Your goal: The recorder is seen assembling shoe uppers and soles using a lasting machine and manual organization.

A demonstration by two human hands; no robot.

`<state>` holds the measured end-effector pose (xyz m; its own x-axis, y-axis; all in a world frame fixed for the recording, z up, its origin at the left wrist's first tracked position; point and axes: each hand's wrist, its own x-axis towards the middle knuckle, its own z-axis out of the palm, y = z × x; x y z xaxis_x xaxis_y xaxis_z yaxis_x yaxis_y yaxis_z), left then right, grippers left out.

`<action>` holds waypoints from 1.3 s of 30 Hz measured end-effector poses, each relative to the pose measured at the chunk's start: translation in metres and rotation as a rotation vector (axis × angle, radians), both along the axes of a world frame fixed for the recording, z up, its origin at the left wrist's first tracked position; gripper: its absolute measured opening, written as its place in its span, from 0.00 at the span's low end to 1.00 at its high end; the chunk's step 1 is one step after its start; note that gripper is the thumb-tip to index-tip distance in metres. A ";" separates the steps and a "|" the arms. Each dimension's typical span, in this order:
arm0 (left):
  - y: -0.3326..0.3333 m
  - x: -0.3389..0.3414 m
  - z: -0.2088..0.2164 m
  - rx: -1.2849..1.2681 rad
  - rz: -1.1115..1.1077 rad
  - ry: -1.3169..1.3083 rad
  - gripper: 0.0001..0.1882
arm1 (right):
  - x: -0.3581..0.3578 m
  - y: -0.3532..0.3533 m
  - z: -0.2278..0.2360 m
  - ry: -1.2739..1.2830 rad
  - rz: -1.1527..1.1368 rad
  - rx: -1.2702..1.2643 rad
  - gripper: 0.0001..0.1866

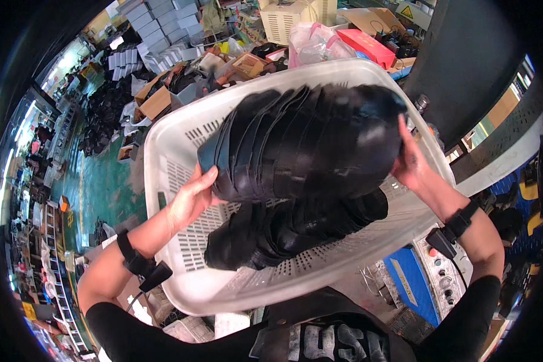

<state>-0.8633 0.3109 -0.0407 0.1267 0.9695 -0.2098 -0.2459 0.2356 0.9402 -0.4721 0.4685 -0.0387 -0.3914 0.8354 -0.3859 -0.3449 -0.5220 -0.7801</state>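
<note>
A long nested stack of curved black leather pieces [308, 142], like shoe uppers, is held level between my two hands over a white plastic basket [163, 151]. My left hand [193, 196] grips its left end, thumb on top, the other fingers partly hidden. At the right end, my right hand [409, 158] presses against the last piece; some of its fingers are out of sight behind the leather. A second, smaller stack of black leather pieces [289, 232] lies in the basket, nearer to me and partly covered by the held one.
Beyond the basket stand a red box [368, 48], a clear plastic bag [314, 45] and open cardboard boxes [155, 102]. A dark pillar [464, 66] rises at the right. Near the basket's right side is a control panel [445, 277] with knobs. Green floor [111, 187] shows at left.
</note>
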 end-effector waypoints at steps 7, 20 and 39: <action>0.048 -0.063 -0.078 -0.746 -0.201 0.755 0.41 | -0.019 0.099 -0.100 -0.959 0.482 -0.099 0.44; 0.154 0.153 0.009 0.032 -0.664 0.740 0.20 | 0.052 -0.041 0.026 -0.557 0.665 0.855 0.20; 0.087 0.696 0.030 1.419 -0.286 0.876 0.17 | 0.372 -0.364 -0.046 -0.192 -0.273 0.338 0.16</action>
